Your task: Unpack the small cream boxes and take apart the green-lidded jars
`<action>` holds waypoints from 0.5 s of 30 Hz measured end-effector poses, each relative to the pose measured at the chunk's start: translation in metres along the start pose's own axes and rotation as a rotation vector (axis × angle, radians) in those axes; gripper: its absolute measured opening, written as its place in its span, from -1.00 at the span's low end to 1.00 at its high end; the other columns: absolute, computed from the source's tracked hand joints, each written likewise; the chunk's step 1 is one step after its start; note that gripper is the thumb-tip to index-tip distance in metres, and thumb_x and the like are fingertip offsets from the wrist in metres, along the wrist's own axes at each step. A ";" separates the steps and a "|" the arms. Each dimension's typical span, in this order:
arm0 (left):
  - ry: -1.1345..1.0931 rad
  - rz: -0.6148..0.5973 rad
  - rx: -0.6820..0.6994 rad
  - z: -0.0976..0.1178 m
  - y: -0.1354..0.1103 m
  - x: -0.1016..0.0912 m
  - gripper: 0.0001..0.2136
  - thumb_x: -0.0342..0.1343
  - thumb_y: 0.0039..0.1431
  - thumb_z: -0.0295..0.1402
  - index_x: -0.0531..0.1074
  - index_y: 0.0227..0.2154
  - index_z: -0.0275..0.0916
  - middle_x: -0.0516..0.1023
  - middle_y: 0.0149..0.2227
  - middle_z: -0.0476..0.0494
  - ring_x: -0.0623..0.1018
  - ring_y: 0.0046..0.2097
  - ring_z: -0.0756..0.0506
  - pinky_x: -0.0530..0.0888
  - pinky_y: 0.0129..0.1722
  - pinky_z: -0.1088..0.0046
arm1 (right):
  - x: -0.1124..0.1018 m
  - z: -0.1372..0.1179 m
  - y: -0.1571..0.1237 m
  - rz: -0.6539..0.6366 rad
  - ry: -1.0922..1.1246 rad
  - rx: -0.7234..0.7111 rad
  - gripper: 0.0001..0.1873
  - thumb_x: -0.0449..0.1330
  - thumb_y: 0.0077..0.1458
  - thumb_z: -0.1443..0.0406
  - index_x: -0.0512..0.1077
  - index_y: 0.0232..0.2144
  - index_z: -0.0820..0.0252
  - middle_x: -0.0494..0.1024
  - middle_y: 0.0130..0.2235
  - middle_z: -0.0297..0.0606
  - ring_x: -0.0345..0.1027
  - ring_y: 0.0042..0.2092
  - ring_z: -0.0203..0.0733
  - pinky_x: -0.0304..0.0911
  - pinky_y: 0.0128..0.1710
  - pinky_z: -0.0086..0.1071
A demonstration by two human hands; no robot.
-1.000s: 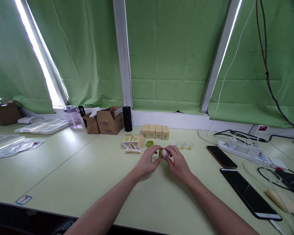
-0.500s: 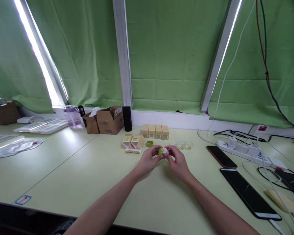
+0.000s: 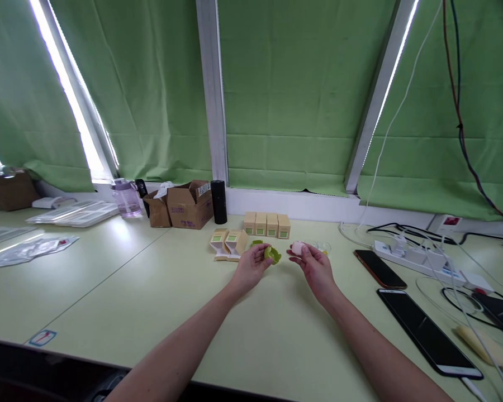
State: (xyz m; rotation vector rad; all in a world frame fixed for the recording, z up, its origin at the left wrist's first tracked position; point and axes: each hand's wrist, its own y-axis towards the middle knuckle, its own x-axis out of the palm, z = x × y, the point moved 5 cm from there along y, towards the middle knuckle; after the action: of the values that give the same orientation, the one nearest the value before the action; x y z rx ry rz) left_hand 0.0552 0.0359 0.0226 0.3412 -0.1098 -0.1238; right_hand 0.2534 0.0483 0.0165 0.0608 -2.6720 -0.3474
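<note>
Green blinds [image 3: 305, 95] hang behind the pale table [image 3: 121, 296] beneath the green piece [image 3: 274, 255].

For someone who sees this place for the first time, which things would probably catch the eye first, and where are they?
Probably the broad green curtains across the upper half come first. Next, near the middle, the left hand holds a small green cup-like piece, and the right hand, apart from it, holds a pale pinkish piece. At the lower right, a large dark-screened phone stands out on the pale table.
</note>
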 end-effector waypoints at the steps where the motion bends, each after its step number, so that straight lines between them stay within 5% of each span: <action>1: -0.021 0.006 0.014 0.000 0.001 -0.001 -0.52 0.45 0.06 -0.24 0.48 0.00 -0.28 0.65 0.00 -0.34 0.63 0.09 -0.24 0.51 0.20 0.08 | -0.002 0.002 0.002 -0.008 0.083 0.050 -0.51 0.46 -0.02 -0.08 0.59 -0.22 0.15 0.68 -0.12 -0.14 0.61 -0.11 0.00 0.50 -0.14 -0.18; 6: -0.068 0.028 0.068 -0.002 0.002 -0.002 -0.53 0.41 0.13 -0.24 0.46 0.06 -0.26 0.62 0.06 -0.32 0.59 0.15 -0.24 0.46 0.26 0.07 | -0.003 0.008 0.003 -0.054 0.272 0.173 -0.60 0.49 -0.03 0.00 0.60 -0.24 0.12 0.70 -0.13 -0.21 0.61 -0.17 -0.09 0.50 -0.26 -0.29; 15: -0.072 0.124 0.096 -0.006 0.007 -0.012 -0.54 0.40 0.13 -0.25 0.45 0.05 -0.26 0.62 0.05 -0.30 0.61 0.13 -0.24 0.48 0.25 0.05 | 0.003 -0.009 -0.001 -0.026 0.147 0.082 -0.49 0.57 -0.13 0.08 0.54 -0.14 0.02 0.65 -0.21 -0.31 0.59 -0.14 -0.08 0.52 -0.15 -0.20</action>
State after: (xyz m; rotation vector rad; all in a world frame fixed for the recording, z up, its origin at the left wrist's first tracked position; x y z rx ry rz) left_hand 0.0450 0.0455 0.0184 0.4252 -0.2087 -0.0075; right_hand 0.2543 0.0446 0.0250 0.1407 -2.5407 -0.2315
